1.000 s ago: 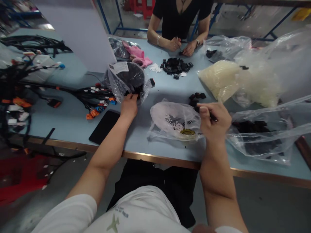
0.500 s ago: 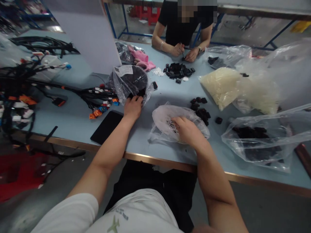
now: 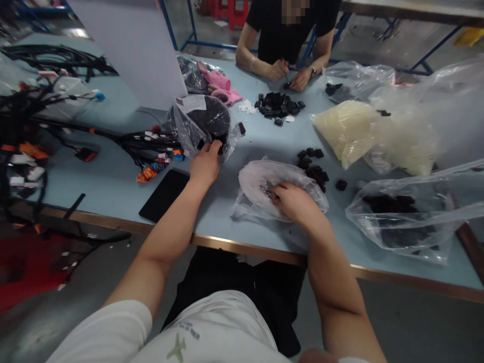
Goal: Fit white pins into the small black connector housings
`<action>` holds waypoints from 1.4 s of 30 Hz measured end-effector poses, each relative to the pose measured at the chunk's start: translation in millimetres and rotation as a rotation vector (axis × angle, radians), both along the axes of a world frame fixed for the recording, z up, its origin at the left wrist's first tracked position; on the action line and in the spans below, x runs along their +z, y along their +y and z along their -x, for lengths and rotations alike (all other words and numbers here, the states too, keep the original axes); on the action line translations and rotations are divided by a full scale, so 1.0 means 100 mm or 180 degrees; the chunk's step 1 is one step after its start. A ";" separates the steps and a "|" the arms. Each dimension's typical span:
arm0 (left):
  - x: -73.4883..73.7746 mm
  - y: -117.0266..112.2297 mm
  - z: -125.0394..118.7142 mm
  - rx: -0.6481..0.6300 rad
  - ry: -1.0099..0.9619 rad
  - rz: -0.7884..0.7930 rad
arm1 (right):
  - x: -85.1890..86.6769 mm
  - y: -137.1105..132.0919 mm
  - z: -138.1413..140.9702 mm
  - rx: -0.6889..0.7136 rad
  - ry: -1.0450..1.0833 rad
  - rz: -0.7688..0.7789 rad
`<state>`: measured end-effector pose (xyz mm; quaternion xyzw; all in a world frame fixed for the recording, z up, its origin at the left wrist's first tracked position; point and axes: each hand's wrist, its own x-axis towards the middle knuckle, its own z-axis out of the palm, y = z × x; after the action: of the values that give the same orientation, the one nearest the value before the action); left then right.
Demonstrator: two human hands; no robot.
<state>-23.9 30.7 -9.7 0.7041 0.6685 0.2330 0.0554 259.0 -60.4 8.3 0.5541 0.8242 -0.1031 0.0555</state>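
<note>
My left hand (image 3: 205,162) reaches to the mouth of a clear bag of black parts (image 3: 206,118). Its fingers curl in at the opening, and their tips are partly hidden. My right hand (image 3: 294,202) lies on and inside a clear bag of small white pieces (image 3: 260,181). Its fingers are bent in a pinch among the pieces, and I cannot make out what they hold. A small heap of black connectors (image 3: 313,169) sits just beyond the right hand.
A black flat pad (image 3: 164,194) lies near the table edge (image 3: 245,248). Wire harnesses (image 3: 139,143) spread to the left. Bags of cream parts (image 3: 348,128) and black parts (image 3: 401,217) fill the right. A person's hands (image 3: 287,75) work across the table by a black pile (image 3: 280,103).
My right hand, raised with a dark piece a second ago, came down left into the bag of white pieces. My left hand stayed at the dark bag's mouth.
</note>
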 end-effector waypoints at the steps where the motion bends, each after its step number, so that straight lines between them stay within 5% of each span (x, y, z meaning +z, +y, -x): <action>1: 0.01 -0.01 0.00 0.0032 -0.0098 -0.0091 | 0.01 0.00 0.00 0.0005 -0.0036 0.0025; 7: 0.06 -0.19 -0.11 -0.0613 -0.0988 -0.0855 | 0.06 0.01 0.07 0.0075 -0.0197 0.0144; 15: 0.00 -0.62 -0.38 -0.1675 -0.2205 -0.0625 | 0.03 -0.03 0.05 -0.0105 -0.0059 -0.0115; 22: -0.01 -0.68 -0.43 -0.1841 -0.2705 -0.0325 | -0.08 0.02 -0.07 -0.0265 0.1567 -0.0576; 33: -0.05 -0.73 -0.51 -0.1873 -0.2877 0.0175 | 0.05 -0.15 0.07 -0.0941 0.3733 -0.0994; 42: -0.04 -0.76 -0.54 -0.1901 -0.2356 -0.0032 | 0.06 -0.14 0.21 -0.0660 0.3890 -0.0948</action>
<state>29.6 -45.0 -13.8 0.7354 0.3710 0.4454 0.3510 237.6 -74.8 14.7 0.4740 0.6547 -0.2897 -0.5126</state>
